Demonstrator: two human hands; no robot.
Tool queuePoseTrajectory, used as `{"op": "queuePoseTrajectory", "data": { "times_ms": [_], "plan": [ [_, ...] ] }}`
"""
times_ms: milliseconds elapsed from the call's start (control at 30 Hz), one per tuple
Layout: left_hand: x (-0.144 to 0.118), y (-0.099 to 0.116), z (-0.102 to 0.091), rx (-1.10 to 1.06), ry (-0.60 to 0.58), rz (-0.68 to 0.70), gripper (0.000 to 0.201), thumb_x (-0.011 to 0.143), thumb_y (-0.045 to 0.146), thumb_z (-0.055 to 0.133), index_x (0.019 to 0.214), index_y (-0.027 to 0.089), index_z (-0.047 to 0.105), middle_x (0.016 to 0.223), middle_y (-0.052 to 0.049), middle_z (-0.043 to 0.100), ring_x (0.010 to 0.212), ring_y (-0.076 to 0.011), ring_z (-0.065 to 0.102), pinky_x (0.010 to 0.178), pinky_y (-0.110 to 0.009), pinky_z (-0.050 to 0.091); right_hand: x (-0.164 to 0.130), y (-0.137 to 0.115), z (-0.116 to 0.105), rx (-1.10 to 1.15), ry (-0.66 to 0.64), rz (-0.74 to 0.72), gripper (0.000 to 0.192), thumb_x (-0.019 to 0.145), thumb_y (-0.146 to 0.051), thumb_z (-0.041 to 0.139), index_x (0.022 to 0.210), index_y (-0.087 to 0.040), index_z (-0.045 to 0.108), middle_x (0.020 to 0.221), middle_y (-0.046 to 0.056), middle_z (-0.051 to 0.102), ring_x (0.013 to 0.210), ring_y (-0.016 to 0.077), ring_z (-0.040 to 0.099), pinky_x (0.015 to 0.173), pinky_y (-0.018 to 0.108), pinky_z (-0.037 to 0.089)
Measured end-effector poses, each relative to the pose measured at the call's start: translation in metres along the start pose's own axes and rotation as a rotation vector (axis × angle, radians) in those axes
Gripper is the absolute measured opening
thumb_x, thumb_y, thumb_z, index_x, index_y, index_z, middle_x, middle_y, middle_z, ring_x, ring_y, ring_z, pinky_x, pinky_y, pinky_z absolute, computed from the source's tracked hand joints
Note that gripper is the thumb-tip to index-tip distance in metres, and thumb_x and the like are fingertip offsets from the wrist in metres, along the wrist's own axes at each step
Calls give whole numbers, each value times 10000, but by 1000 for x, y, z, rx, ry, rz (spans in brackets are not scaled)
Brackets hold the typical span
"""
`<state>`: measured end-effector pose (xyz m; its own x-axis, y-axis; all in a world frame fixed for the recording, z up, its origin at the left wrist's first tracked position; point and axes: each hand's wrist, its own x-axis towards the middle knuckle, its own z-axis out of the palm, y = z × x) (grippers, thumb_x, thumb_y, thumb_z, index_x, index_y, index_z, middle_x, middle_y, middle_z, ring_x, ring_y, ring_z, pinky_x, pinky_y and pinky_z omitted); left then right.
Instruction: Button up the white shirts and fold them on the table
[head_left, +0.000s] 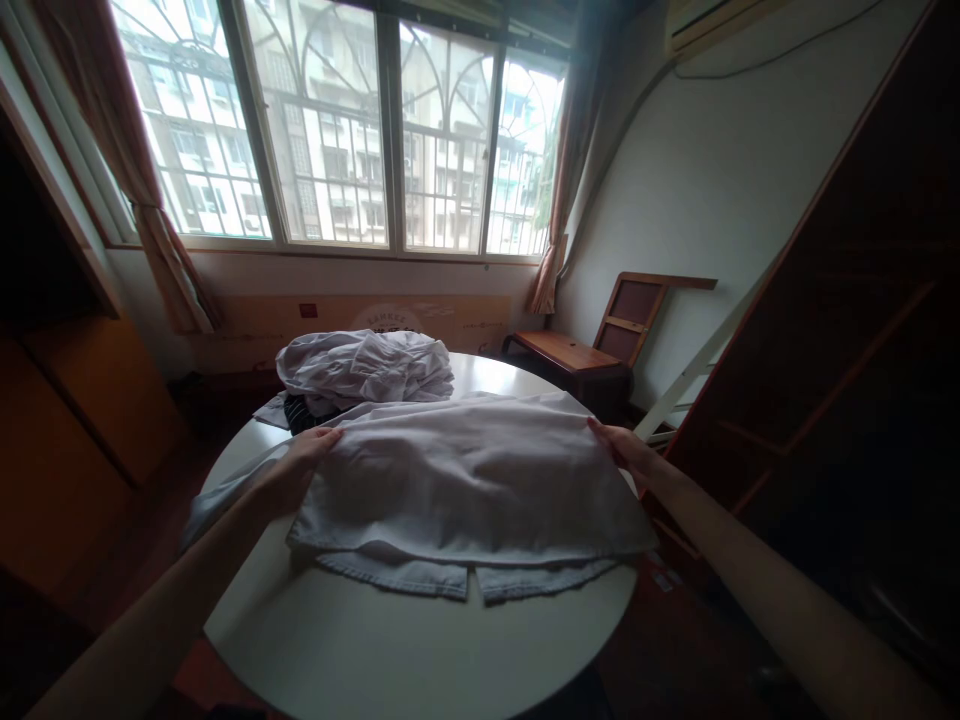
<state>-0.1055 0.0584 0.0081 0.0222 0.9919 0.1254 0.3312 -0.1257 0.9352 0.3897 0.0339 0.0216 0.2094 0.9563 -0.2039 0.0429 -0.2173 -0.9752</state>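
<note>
A white garment (465,485) lies spread and partly folded on a round white table (390,650). My left hand (304,462) rests on the garment's left edge, fingers laid flat on the cloth. At the far right corner, my right hand (626,452) pinches the garment's edge. Two lower layers of the cloth stick out toward me under the folded part.
A crumpled pile of white clothes (364,370) with a dark item beneath sits at the table's far side. A wooden chair (592,345) stands at the right wall under a wide window (352,120). Dark wooden furniture (847,330) rises at the right.
</note>
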Motion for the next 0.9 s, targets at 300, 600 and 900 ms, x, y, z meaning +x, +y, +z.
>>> {"op": "queuePoseTrajectory", "data": {
  "times_ms": [300, 600, 900],
  "plan": [
    [25, -25, 2, 626, 169, 94, 208, 810, 296, 406, 699, 169, 527, 656, -60, 575, 652, -192, 547, 584, -266, 339, 8, 23, -4, -295, 339, -320, 129, 618, -102, 592, 539, -204, 602, 508, -18, 596, 562, 161, 564, 575, 251, 460],
    [8, -26, -5, 746, 229, 141, 265, 754, 441, 481, 697, 195, 561, 704, -45, 648, 664, -194, 583, 593, -256, 369, -9, 20, -10, 142, 88, 11, 197, 791, -307, 520, 641, -201, 592, 543, 14, 636, 471, 147, 577, 450, 234, 458],
    [6, -29, 0, 763, 147, 115, 268, 780, 393, 453, 755, 185, 621, 773, -81, 682, 727, -222, 618, 628, -268, 384, -19, 27, -18, 186, -211, 85, 108, 788, -235, 548, 810, -205, 650, 778, 51, 703, 673, 183, 656, 642, 266, 531]
  ]
}}
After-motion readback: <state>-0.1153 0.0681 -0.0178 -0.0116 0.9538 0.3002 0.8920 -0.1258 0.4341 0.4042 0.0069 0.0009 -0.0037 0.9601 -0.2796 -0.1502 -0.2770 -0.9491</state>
